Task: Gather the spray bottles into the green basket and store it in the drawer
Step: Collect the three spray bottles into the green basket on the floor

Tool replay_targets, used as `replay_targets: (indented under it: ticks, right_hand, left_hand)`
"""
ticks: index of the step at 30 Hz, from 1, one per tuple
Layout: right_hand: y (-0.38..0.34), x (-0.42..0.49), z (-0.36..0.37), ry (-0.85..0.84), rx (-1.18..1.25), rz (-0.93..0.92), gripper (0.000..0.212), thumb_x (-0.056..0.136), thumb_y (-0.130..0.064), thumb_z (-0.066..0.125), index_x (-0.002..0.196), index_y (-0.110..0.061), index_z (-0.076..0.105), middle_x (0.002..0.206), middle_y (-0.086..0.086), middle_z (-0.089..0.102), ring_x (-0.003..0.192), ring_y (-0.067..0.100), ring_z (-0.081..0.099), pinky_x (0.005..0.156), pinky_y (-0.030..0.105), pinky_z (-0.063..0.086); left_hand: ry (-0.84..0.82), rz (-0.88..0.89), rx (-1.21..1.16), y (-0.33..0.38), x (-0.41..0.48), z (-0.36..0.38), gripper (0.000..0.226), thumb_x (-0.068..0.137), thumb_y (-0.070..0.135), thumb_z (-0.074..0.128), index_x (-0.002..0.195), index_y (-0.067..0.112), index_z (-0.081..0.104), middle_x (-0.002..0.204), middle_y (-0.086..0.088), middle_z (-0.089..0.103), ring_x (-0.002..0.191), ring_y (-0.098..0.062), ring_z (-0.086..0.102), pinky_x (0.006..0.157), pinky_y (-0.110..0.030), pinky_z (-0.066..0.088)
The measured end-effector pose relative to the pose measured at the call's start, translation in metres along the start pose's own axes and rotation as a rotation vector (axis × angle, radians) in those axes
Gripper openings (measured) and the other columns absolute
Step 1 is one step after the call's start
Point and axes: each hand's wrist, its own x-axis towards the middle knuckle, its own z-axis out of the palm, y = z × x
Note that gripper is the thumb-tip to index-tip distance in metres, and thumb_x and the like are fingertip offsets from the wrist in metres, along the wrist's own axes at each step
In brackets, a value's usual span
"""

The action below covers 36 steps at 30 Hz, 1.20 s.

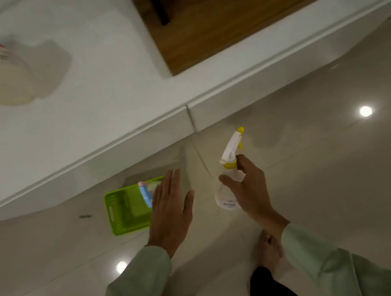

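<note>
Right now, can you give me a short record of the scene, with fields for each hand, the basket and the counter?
right hand: holds clear spray bottle with yellow nozzle
left hand: open, empty, over basket's right edge
green basket: on floor, holds a blue-and-pink bottle
white counter: a blurred pale object, identity unclear
drawer: not visibly open

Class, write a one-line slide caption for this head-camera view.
Right hand holds a yellow-trigger spray bottle above the floor; left hand hovers open over the green basket.
</note>
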Motion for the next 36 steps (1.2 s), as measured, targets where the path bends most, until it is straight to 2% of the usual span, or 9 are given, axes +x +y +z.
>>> replay_targets:
  ticks: [5, 10, 17, 19, 22, 26, 30, 33, 36]
  right_hand:
    - [-0.032, -0.037, 0.094, -0.037, -0.027, -0.033, 0.036, 0.080, -0.029, 0.079, 0.113, -0.024, 0.065, 0.105, -0.002, 0.070, 0.102, 0.020, 0.060, 0.089, 0.038, 0.048]
    - [-0.057, -0.073, 0.195, -0.055, 0.030, -0.076, 0.035, 0.079, -0.027, 0.076, 0.113, -0.024, 0.065, 0.102, -0.006, 0.072, 0.099, 0.018, 0.064, 0.087, 0.033, 0.050]
    - [-0.042, -0.084, 0.323, -0.041, -0.028, -0.130, 0.035, 0.081, -0.012, 0.078, 0.110, -0.028, 0.066, 0.097, -0.026, 0.068, 0.095, -0.005, 0.063, 0.084, 0.016, 0.049]
    - [-0.029, -0.078, 0.350, -0.032, -0.041, -0.157, 0.035, 0.082, -0.008, 0.075, 0.110, -0.026, 0.065, 0.098, -0.027, 0.068, 0.095, -0.003, 0.065, 0.084, 0.027, 0.056]
    - [-0.001, -0.064, 0.385, -0.013, -0.051, -0.186, 0.035, 0.083, -0.001, 0.070, 0.113, -0.018, 0.066, 0.101, -0.009, 0.072, 0.094, 0.019, 0.069, 0.081, 0.048, 0.059]
    - [0.042, -0.041, 0.421, -0.021, -0.128, -0.198, 0.035, 0.081, 0.004, 0.067, 0.114, -0.008, 0.067, 0.097, 0.007, 0.074, 0.087, 0.025, 0.069, 0.076, 0.049, 0.057]
    - [0.072, -0.024, 0.441, -0.021, -0.170, -0.196, 0.032, 0.082, 0.001, 0.068, 0.112, -0.009, 0.067, 0.093, 0.005, 0.074, 0.083, 0.022, 0.068, 0.075, 0.040, 0.055]
    - [0.082, -0.016, 0.445, -0.005, -0.172, -0.217, 0.037, 0.082, 0.002, 0.069, 0.115, -0.015, 0.065, 0.093, 0.000, 0.073, 0.083, 0.014, 0.066, 0.073, 0.022, 0.052]
    - [0.085, -0.014, 0.441, -0.024, -0.191, -0.221, 0.041, 0.077, 0.006, 0.071, 0.113, -0.012, 0.065, 0.086, -0.007, 0.067, 0.082, -0.002, 0.063, 0.072, -0.002, 0.039]
  left_hand:
    - [0.029, -0.060, -0.066, -0.090, -0.023, -0.045, 0.057, 0.099, 0.032, 0.046, 0.150, 0.012, 0.029, 0.157, -0.008, 0.033, 0.147, -0.024, 0.027, 0.120, -0.042, 0.024]
    - [0.000, -0.084, -0.052, -0.178, -0.033, -0.085, 0.057, 0.100, 0.028, 0.044, 0.151, 0.011, 0.026, 0.159, -0.010, 0.028, 0.147, -0.026, 0.025, 0.121, -0.040, 0.021]
    - [-0.068, -0.087, -0.056, -0.275, -0.030, -0.100, 0.057, 0.101, 0.026, 0.042, 0.152, 0.012, 0.023, 0.160, -0.011, 0.024, 0.148, -0.024, 0.022, 0.121, -0.037, 0.017]
    - [-0.077, -0.103, -0.078, -0.295, -0.027, -0.093, 0.056, 0.101, 0.026, 0.041, 0.152, 0.013, 0.022, 0.161, -0.011, 0.023, 0.149, -0.024, 0.021, 0.122, -0.038, 0.017]
    - [-0.087, -0.126, -0.089, -0.323, -0.018, -0.074, 0.057, 0.101, 0.026, 0.040, 0.153, 0.014, 0.020, 0.162, -0.011, 0.021, 0.149, -0.023, 0.018, 0.122, -0.038, 0.016]
    - [-0.088, -0.156, -0.102, -0.354, -0.003, -0.043, 0.057, 0.101, 0.027, 0.040, 0.153, 0.014, 0.020, 0.162, -0.011, 0.021, 0.149, -0.025, 0.019, 0.122, -0.040, 0.018]
    - [-0.084, -0.161, -0.098, -0.374, 0.013, -0.021, 0.057, 0.102, 0.028, 0.039, 0.153, 0.013, 0.019, 0.161, -0.012, 0.021, 0.149, -0.025, 0.019, 0.122, -0.042, 0.019]
    - [-0.086, -0.154, -0.103, -0.381, 0.020, -0.012, 0.056, 0.102, 0.028, 0.039, 0.153, 0.013, 0.019, 0.161, -0.011, 0.021, 0.149, -0.025, 0.019, 0.122, -0.042, 0.020]
    - [-0.081, -0.147, -0.096, -0.382, 0.022, -0.012, 0.056, 0.102, 0.024, 0.039, 0.153, 0.013, 0.020, 0.161, -0.012, 0.022, 0.149, -0.026, 0.020, 0.122, -0.041, 0.020]
